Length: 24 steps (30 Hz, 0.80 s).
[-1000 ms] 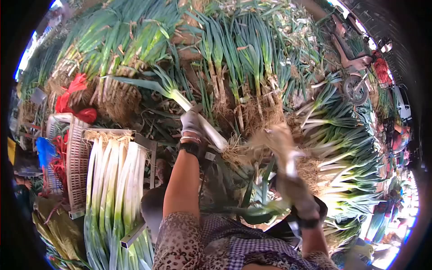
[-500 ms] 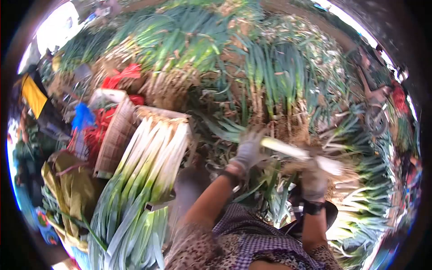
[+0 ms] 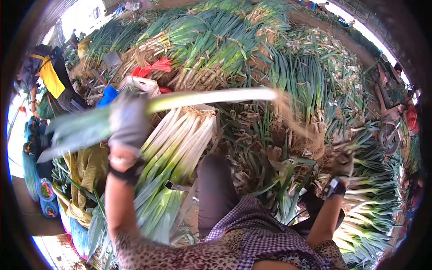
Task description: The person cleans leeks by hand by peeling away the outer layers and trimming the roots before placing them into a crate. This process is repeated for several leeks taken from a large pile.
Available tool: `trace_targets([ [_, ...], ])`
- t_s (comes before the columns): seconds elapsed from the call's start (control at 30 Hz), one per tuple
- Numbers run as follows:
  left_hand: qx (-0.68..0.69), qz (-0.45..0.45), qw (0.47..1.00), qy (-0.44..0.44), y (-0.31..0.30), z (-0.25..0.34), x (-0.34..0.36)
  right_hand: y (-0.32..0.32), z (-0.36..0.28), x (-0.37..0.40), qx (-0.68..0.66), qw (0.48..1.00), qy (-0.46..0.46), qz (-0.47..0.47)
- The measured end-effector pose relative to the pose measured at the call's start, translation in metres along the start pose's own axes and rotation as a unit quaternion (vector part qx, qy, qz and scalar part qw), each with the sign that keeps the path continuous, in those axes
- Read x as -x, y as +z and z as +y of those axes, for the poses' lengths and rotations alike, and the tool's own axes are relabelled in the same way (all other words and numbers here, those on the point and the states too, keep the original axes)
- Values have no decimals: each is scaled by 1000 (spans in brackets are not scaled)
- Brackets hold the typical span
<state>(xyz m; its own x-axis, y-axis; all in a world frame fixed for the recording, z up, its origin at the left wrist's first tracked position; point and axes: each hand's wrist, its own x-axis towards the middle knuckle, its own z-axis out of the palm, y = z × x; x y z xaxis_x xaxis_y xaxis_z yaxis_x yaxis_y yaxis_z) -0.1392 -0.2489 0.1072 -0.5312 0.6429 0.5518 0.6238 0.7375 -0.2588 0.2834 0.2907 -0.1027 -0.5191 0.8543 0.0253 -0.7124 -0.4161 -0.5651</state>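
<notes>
My left hand (image 3: 129, 118), gloved and blurred, is closed around a long leek (image 3: 216, 97) at its green part. The leek lies nearly level in the air, its leaves trailing left and its white stem and roots pointing right. Below it is a stack of trimmed leeks (image 3: 180, 148), white ends up. My right hand (image 3: 343, 163), also gloved, is at the right, beside leeks laid in a row (image 3: 366, 195). Its fingers look curled, but whether they hold anything is too small to tell.
Heaps of leeks (image 3: 202, 40) cover the ground ahead. Red bags (image 3: 153, 67), a white crate (image 3: 139, 84) and an olive sack (image 3: 85, 180) are at the left. A person (image 3: 49, 76) stands at the far left. A motorbike (image 3: 389, 112) stands at the right.
My left hand has swung left and up with the leek. My right hand has come off the leek's root end and moved right. The view has shifted as well.
</notes>
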Motion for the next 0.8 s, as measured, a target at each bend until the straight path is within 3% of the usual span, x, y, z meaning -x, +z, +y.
trace_targets([
  [0.03,-83,-81,993,-38,-14,-18,27,-19,17,-4,-28,999,37,6],
  [0.1,-151,-178,962,-139,25,-51,101,-18,61,10,-67,989,130,40],
  [0.13,-180,-202,955,-122,51,-54,148,-8,85,18,-86,980,173,51],
  [0.17,-176,-266,934,-161,66,-39,169,6,109,24,-105,969,214,61],
  [0.23,2,-427,902,-60,182,-51,277,14,158,29,-130,944,296,61],
  [0.3,98,-412,881,-212,138,-5,217,16,206,37,-138,915,367,96],
  [0.37,119,-410,887,-179,144,0,194,44,235,51,28,933,344,99],
  [0.43,119,-444,872,-169,152,2,189,59,253,52,50,919,377,104],
  [0.57,72,-544,824,-140,125,4,137,53,264,43,154,929,320,107],
  [0.63,167,-386,902,-99,128,30,100,33,270,13,215,910,329,133],
  [0.67,255,-311,909,-115,117,64,70,20,276,-6,245,896,341,142],
  [0.7,394,-312,843,-190,114,97,44,1,286,-27,274,882,354,148],
  [0.77,600,-237,750,-146,119,174,16,-38,307,-71,329,852,373,164],
  [0.8,575,-312,748,-113,99,214,-17,-62,322,-97,360,843,365,165],
])
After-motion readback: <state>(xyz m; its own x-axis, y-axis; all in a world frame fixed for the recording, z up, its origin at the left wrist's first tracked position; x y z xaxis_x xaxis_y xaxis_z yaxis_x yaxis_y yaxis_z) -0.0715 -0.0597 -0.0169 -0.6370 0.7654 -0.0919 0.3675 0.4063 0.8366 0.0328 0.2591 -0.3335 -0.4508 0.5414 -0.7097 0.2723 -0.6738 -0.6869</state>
